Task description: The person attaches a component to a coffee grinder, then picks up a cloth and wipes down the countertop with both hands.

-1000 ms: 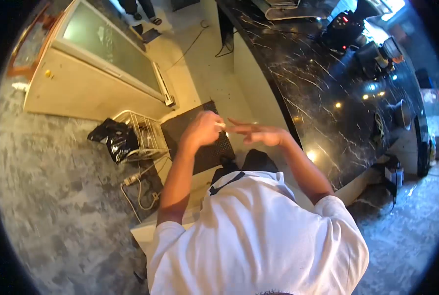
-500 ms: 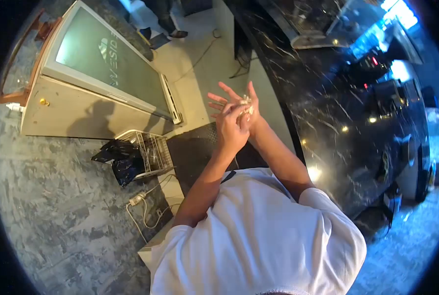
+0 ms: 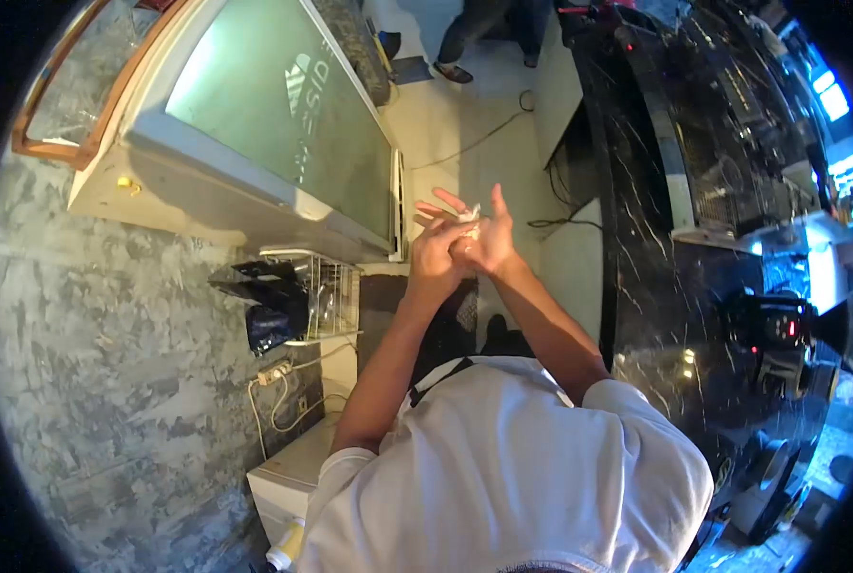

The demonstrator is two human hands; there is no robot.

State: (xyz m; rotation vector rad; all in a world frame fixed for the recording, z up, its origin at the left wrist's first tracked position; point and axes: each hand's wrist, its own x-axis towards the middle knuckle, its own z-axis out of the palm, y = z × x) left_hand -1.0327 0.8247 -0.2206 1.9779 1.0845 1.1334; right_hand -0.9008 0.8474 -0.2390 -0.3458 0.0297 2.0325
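In front of my white shirt my two hands meet. My right hand is turned palm up, with the thumb and fingers spread apart. Against its palm lies a small white crumpled clump, perhaps tissue; its exact kind is not clear. Over it comes my left hand, its fingers bent together and pressing the white clump onto the right palm. The left fingertips are partly hidden among the right hand's fingers.
A white glass-door fridge stands on the left, above a wire basket with black plastic bags. A black marbled counter runs along the right. Cables lie on the floor; another person's legs appear at the back.
The view has turned, so the fridge and counter sit differently in it. My left fingers have shifted on the right palm, and less of the white clump shows.
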